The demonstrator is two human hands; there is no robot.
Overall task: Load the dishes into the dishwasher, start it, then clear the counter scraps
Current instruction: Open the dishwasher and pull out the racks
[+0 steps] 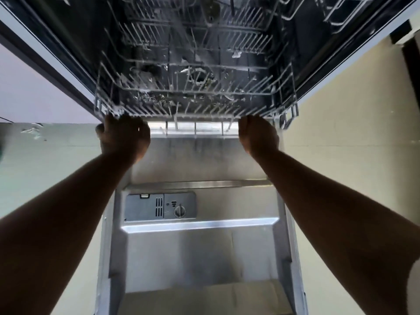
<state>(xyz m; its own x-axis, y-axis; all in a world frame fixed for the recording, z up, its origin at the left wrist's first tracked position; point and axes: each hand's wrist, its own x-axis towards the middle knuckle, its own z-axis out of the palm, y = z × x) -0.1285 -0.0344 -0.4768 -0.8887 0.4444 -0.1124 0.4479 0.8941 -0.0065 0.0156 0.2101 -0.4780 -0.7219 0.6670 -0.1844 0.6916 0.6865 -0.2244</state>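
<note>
Dishwasher: the open built-in stainless-steel dishwasher (pixel 68 55) fills the upper view, its dark tub facing the camera.
Door: the brushed-steel dishwasher door (pixel 200 258) lies folded down flat between the forearms, bare of any load.
Lower rack: the grey wire lower rack (pixel 195 92) sits inside the tub, its front rail at the tub's lip, just above the door's hinge edge. No dishes show in it; small pale scraps lie among the tines, blurred.
Upper rack: a second grey wire upper rack (pixel 341 14) shows at the top edge, also without visible dishes.
Dishes: none in view, so loading has not begun here.
Left hand (pixel 123 135): fingers curled over the rack's front rail near its left corner, clamped on it.
Right hand (pixel 258 135): likewise curled round the front rail near the right corner, gripping.
Detergent dispenser: the grey plastic detergent dispenser with a round cap (pixel 160 206) sits on the door's inner face, lid closed.
Step, as judged: drawing the rack out over the door.
Risk: an uneven pull from the two hands could skew the rack and jam its wheels; a hard tug might run it off the door's end; the scraps may shake loose onto the door.
</note>
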